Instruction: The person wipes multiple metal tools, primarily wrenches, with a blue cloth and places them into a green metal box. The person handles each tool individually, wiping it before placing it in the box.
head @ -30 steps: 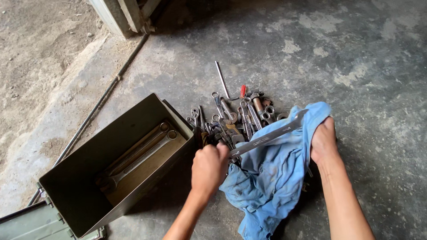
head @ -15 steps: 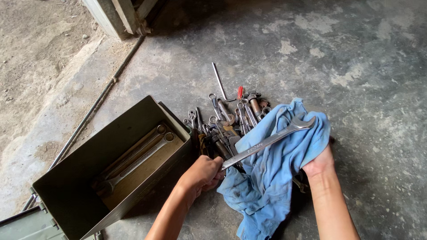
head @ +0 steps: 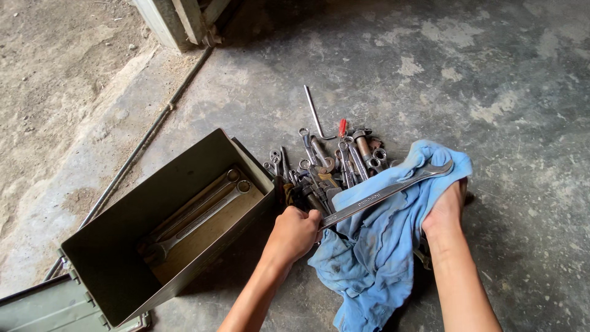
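Note:
My left hand (head: 294, 232) grips one end of a long silver wrench (head: 386, 190) that slants up to the right. Its open jaw rests on a blue rag (head: 381, 237), which my right hand (head: 445, 208) holds bunched under the wrench's far end. Behind the rag lies a pile of wrenches and other hand tools (head: 326, 163) on the concrete floor. To the left stands an open olive metal box (head: 166, 227) with two long ring wrenches (head: 200, 212) lying inside.
A bent L-shaped metal rod (head: 314, 114) lies beyond the tool pile. A thin metal bar (head: 135, 150) runs diagonally along the floor at left. The box's detached lid (head: 43, 307) lies at bottom left. A doorframe post (head: 178, 21) stands at top left.
The long wrench has slid along the rag, its jaw now further up and right. My left hand shifted slightly up. My right hand regripped the rag under the jaw.

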